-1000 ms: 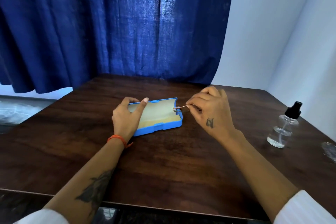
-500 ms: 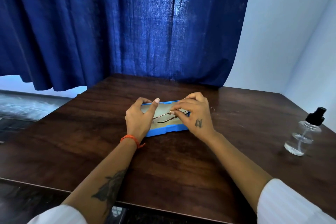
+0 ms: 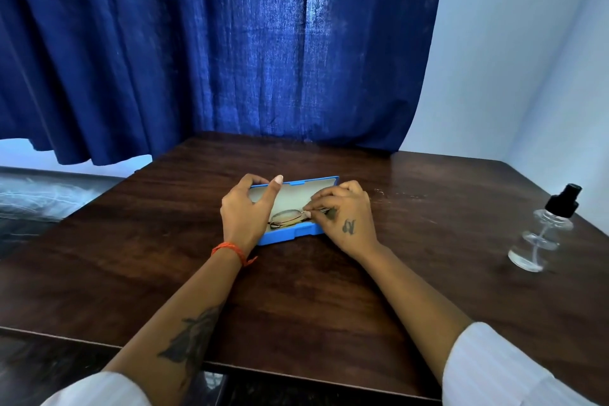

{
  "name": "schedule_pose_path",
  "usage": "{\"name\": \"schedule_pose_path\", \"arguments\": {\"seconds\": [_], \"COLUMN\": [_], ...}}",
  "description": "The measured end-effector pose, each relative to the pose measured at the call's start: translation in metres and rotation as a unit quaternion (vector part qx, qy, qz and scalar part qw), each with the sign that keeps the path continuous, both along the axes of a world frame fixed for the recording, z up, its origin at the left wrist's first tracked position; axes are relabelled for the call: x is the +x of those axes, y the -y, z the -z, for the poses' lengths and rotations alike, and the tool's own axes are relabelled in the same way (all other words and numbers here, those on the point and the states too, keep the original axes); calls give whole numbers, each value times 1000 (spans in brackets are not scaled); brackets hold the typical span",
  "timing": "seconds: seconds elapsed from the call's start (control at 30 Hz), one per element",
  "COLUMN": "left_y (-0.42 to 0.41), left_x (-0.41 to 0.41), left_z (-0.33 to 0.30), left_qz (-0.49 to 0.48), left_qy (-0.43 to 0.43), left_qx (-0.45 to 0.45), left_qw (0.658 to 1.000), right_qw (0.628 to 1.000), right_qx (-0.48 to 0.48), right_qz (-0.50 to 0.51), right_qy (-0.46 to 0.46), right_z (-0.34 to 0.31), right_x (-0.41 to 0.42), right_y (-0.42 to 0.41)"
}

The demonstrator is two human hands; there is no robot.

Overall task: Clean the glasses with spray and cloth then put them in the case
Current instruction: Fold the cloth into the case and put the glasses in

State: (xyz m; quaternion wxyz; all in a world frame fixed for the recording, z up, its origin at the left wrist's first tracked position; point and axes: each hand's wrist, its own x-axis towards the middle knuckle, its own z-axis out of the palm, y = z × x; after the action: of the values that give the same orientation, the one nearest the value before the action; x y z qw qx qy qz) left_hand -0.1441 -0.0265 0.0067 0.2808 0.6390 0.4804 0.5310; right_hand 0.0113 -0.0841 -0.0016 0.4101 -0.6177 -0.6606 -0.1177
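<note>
An open blue case with a pale lining lies in the middle of the dark wooden table. Thin-framed glasses lie folded inside it, along the near side. My left hand grips the case's left end, thumb up against the raised lid. My right hand covers the case's right end and pinches the glasses' frame with its fingertips. A clear spray bottle with a black pump stands at the table's right edge, away from both hands. No cloth is visible.
A dark blue curtain hangs behind the table's far edge. A pale wall runs along the right. The table's near edge lies just above my sleeves.
My right hand has carried the glasses from outside the case's right end into the case and lowered them onto the lining. The left hand has kept its hold on the case.
</note>
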Motion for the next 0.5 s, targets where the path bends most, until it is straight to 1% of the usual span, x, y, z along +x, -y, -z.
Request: {"name": "schedule_pose_path", "arguments": {"seconds": [0.13, 0.27, 0.33, 0.4, 0.5], "left_y": [2, 3, 3, 3, 3], "left_x": [0, -1, 0, 0, 0], "left_z": [1, 1, 1, 1, 1], "left_qz": [6, 5, 6, 5, 4], "left_qy": [3, 4, 3, 4, 6], "left_qx": [7, 17, 20, 20, 16], "left_qw": [1000, 1000, 1000, 1000, 1000], "right_qw": [1000, 997, 996, 996, 995], "right_qx": [10, 14, 12, 2, -43], "right_qz": [6, 19, 28, 37, 41], "right_qy": [23, 74, 82, 81, 82], "right_z": [-1, -2, -3, -5, -6], "right_x": [-4, -12, -16, -18, -18], "right_y": [7, 12, 13, 13, 13]}}
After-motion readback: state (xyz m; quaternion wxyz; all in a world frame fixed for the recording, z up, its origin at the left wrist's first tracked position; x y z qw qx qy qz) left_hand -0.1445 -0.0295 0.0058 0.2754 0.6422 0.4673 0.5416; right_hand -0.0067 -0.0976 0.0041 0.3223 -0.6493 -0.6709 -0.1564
